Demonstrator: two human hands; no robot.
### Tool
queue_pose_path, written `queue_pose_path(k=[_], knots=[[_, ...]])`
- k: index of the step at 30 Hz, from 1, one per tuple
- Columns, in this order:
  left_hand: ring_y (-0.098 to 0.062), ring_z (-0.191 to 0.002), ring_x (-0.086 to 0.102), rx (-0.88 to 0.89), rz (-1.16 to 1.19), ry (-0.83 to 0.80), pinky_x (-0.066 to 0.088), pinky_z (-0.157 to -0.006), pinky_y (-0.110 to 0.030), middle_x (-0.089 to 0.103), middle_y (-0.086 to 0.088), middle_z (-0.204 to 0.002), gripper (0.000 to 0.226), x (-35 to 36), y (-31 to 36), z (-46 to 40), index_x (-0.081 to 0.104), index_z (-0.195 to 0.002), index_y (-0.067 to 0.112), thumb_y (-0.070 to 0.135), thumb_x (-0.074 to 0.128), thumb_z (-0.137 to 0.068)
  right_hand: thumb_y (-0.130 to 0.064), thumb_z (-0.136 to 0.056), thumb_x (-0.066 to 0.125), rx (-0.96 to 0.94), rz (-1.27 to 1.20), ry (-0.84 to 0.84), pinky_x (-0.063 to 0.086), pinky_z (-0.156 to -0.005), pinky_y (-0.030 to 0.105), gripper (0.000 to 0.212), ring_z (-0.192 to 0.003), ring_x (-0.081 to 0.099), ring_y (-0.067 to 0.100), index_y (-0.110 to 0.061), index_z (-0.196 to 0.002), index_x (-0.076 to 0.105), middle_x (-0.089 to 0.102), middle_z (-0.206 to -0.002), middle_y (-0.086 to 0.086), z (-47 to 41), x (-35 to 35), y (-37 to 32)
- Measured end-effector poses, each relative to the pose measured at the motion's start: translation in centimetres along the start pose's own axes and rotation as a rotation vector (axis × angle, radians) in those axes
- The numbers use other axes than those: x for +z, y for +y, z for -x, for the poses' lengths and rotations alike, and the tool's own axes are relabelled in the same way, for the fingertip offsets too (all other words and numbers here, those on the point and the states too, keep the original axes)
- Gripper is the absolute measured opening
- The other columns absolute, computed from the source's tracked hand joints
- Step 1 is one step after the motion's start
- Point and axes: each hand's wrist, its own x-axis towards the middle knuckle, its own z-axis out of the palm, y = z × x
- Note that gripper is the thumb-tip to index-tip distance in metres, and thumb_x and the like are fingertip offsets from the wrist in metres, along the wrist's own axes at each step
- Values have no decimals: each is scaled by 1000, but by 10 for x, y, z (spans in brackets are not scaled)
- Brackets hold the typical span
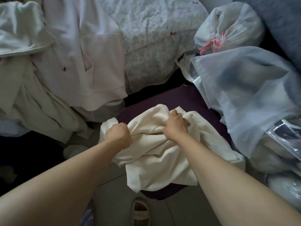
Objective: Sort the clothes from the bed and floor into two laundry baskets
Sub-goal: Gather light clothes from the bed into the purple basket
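Both hands are closed on a cream cloth point(156, 152). The left hand point(118, 136) is fisted around a bunched edge of it, and the right hand point(176, 126) has its fingers dug into a fold a little farther out. Between the two grips the fabric sags in loose creases, and below them it hangs down toward the tiled floor point(114, 193). Directly under the grips sits a dark purple basket point(195, 101), and the cloth drapes across its top and over its near rim.

Beyond the left grip, the bed point(154, 38) carries a pale pink hooded top point(91, 62) spread flat, with more cream and white clothes point(32, 98) heaped to the left of it and spilling over the edge. To the right of the right grip stand light blue drawstring bags point(244, 88), stuffed full, one tied with a pink cord point(213, 44). Nearer than both grips, a slipper point(140, 212) rests on the floor between the forearms.
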Motion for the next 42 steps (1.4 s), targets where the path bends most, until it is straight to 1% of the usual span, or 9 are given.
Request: queue_pose_path(k=[5, 10, 15, 20, 27, 31, 34, 39, 42], knots=[[-22, -115, 53, -5, -43, 46, 45, -81, -31, 54, -4, -119, 35, -16, -17, 8, 53, -119, 9, 9, 53, -83, -22, -89, 54, -5, -35, 78, 42, -72, 31, 22, -106, 59, 29, -10, -106, 61, 64, -110, 8, 26, -8, -8], [-23, -119, 44, 180, -159, 91, 36, -93, -35, 54, 1, -119, 34, -48, -36, 40, 56, -117, 16, 34, 53, -88, -22, -94, 47, -131, -65, 247, 41, -90, 36, 22, -113, 51, 26, -12, -105, 63, 58, -114, 3, 65, -36, -39], [-24, -105, 57, 289, -199, 194, 30, -100, -34, 67, -3, -104, 24, -87, -64, 93, 52, -75, 16, 31, 45, -92, -22, -94, 46, -269, 36, 439, 28, -90, 36, 20, -114, 40, 26, -17, -96, 66, 63, -112, -5, 118, -75, -78], [-32, -107, 59, 194, 69, 244, 44, -84, -32, 62, -12, -114, 34, -127, -100, 137, 58, -114, 9, 35, 52, -92, -16, -94, 44, -314, 21, 467, 31, -91, 37, 24, -114, 46, 28, -12, -101, 67, 67, -107, 7, 176, -101, -116], [-25, -85, 59, 232, 328, 243, 45, -68, -29, 59, -1, -89, 61, -166, -158, 196, 56, -104, 16, 58, 76, -64, -7, -91, 39, -388, -325, 460, 46, -84, 41, 24, -102, 60, 39, -4, -105, 58, 66, -106, 20, 270, -134, -159], [-24, -98, 57, 322, 335, 186, 45, -75, -29, 58, -2, -109, 82, -185, -194, 238, 40, -121, 17, 42, 85, -57, -1, -86, 38, -520, -467, 546, 45, -68, 34, 20, -81, 62, 31, -12, -81, 54, 67, -81, 9, 324, -147, -187], [-25, -108, 55, 361, 253, 161, 47, -82, -31, 55, -7, -120, 94, -198, -225, 268, 30, -134, 18, 28, 86, -59, 2, -85, 39, -588, -526, 581, 33, -54, 22, 34, -63, 50, 14, -22, -61, 38, 49, -61, -9, 369, -160, -207], [-26, -117, 53, 432, 202, 160, 45, -94, -32, 54, -8, -128, 108, -222, -266, 311, 16, -145, 21, 20, 85, -61, 3, -87, 39, -735, -611, 618, 36, -49, 8, 30, -58, 47, 1, -19, -67, 47, 51, -62, -10, 441, -181, -237], [-33, -131, 41, 428, 332, 192, 39, -107, -36, 31, -16, -146, 129, -239, -283, 335, -7, -151, 24, 24, 85, -61, -1, -88, 40, -805, -662, 633, 36, -51, 6, 30, -59, 48, 0, -21, -67, 48, 52, -63, -11, 475, -194, -249]])
